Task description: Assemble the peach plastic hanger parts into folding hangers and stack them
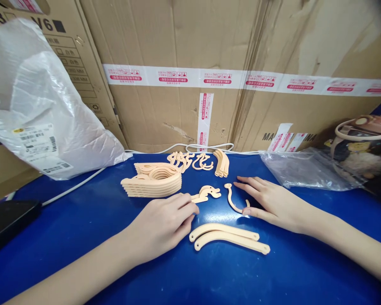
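Observation:
My left hand [167, 224] has its fingers curled down over a beige plastic piece with an animal-shaped head [208, 192]. The head end sticks out past the fingertips; the rest is hidden under the hand. My right hand [269, 201] lies with its fingers stretched apart beside a thin beige hook [231, 199], and the thumb touches or nearly touches the hook's curved end. Nearer to me, two curved beige arms [231, 239] with holes at their ends lie side by side on the blue table [165, 275].
Behind my left hand is a stack of beige pieces [152, 186]. Further back lie more animal-shaped pieces [179, 160], hooks [203, 162] and a bundle of curved arms [221, 163]. A white plastic bag [51, 101], a clear bag [311, 169] and cardboard boxes [165, 114] border the table.

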Demonstrator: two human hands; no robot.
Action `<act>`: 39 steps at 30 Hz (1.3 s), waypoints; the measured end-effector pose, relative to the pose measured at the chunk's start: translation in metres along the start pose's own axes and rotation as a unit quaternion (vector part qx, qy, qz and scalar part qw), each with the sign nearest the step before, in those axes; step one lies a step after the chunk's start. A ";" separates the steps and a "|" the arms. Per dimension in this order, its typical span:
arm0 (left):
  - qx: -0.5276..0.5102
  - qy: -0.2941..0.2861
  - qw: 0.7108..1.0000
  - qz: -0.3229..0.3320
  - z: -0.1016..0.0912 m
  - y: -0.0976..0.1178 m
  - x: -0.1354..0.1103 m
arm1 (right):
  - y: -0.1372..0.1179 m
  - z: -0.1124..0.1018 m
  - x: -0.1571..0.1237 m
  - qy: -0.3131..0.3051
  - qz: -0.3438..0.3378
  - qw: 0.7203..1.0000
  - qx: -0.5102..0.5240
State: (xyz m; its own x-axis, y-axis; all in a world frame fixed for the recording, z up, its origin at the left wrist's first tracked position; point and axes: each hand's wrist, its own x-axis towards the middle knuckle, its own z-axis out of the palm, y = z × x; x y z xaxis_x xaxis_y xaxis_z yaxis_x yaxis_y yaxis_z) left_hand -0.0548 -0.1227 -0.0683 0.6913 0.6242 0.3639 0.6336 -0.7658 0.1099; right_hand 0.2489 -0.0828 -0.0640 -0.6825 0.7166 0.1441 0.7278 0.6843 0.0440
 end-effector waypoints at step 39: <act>-0.050 -0.080 0.995 0.032 -0.004 0.017 0.001 | -0.003 -0.005 0.003 -0.013 0.009 1.000 -0.005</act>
State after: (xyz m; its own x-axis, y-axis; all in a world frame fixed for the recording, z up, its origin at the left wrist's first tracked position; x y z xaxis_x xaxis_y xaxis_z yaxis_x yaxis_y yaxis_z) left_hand -0.0450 -0.1359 -0.0622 0.7802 0.5845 0.2229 0.5549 -0.8111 0.1848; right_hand 0.2451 -0.0831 -0.0591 -0.6706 0.7323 0.1185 0.7407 0.6699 0.0515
